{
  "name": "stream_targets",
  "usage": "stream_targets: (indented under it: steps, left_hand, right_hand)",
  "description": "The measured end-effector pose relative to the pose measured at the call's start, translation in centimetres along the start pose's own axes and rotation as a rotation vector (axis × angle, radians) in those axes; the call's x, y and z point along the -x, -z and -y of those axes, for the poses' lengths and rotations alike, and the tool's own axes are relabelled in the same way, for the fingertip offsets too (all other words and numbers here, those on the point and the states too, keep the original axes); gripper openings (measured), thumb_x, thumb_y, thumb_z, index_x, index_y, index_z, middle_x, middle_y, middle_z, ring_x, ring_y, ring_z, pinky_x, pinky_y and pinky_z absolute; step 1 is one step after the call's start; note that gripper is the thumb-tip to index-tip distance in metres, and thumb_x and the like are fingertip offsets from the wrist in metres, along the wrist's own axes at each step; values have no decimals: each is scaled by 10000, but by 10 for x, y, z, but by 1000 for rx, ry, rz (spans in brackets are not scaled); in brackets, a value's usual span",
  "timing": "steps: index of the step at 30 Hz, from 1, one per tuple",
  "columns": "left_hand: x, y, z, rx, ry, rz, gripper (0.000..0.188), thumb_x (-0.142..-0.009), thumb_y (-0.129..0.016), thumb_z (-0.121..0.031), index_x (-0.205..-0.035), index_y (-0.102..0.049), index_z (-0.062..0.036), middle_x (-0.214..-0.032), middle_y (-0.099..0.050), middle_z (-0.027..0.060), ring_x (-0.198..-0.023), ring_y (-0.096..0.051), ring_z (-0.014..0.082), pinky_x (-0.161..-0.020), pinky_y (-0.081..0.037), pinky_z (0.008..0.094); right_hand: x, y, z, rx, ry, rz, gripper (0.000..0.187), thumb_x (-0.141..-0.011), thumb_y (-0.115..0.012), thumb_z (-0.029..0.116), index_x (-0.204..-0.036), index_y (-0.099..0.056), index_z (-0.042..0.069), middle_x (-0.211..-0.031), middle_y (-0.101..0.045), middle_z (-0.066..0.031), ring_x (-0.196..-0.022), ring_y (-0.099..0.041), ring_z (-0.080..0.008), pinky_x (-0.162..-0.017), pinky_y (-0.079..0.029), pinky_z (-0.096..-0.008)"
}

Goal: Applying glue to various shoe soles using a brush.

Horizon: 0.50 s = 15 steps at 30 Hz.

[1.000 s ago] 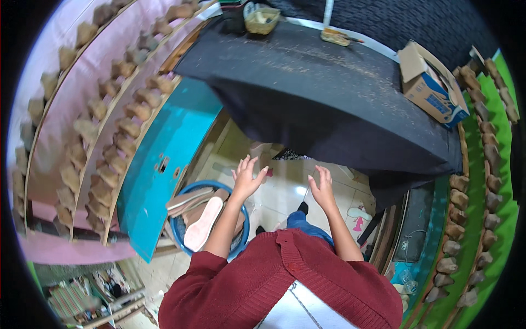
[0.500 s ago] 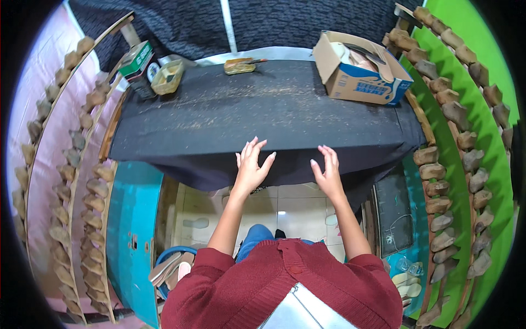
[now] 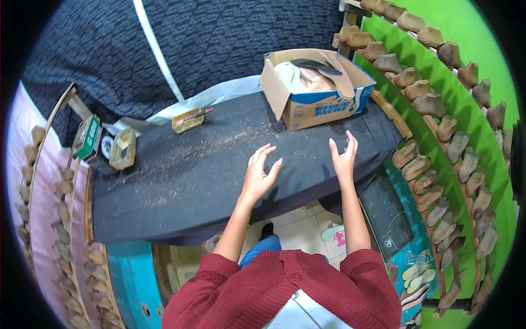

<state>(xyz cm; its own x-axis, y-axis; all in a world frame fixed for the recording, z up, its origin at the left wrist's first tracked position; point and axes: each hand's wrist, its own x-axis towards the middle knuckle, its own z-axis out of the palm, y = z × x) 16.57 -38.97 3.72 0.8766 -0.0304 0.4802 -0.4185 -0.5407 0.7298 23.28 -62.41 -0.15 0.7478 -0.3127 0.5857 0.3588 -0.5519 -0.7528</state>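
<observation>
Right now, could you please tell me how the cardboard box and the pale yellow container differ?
The cardboard box is larger and brown with blue and white printing; the pale yellow container is small and plain. The cardboard box stands toward the right end of the black-covered table, nearer the right hand; the pale yellow container sits toward its left end. Both are open at the top.

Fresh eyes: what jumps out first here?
Probably the open cardboard box of sole-shaped pieces, far right on the black table. Next, rows of shoe forms along the green wall at right. Then the left hand and right hand, both empty, in mid-view over the table.
</observation>
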Motion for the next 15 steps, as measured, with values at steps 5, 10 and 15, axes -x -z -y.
stream_targets:
  steps: [5,10,15]
  left_hand:
    - [-54,-14,8,40,-70,37,359,-766,-578,-197,-1082,-503,-44,-1165,-479,145,-1102,-439,288,-933,-314,361]
    - [-99,-23,14,134,-132,38,360,-762,-575,-194,-1079,-494,-43,-1145,-484,149,-1084,-437,314,-918,-332,369]
    - [-130,-40,7,211,-186,-5,337,-757,-580,-159,-1053,-498,-20,-1093,-508,151,-1050,-468,301,-907,-348,355]
  right_hand:
    - [-61,-27,-10,22,5,-206,616,-715,-681,235,-1185,-373,-19,-1148,-374,-186,-1086,-376,-316,-934,-298,-386]
    - [-106,-47,-22,50,16,-335,708,-661,-725,283,-1188,-368,-26,-1126,-389,-187,-1046,-396,-304,-896,-326,-383]
    - [-133,-63,-25,-17,92,-382,631,-671,-719,238,-1151,-409,-31,-1099,-428,-172,-1036,-420,-293,-901,-328,-365]
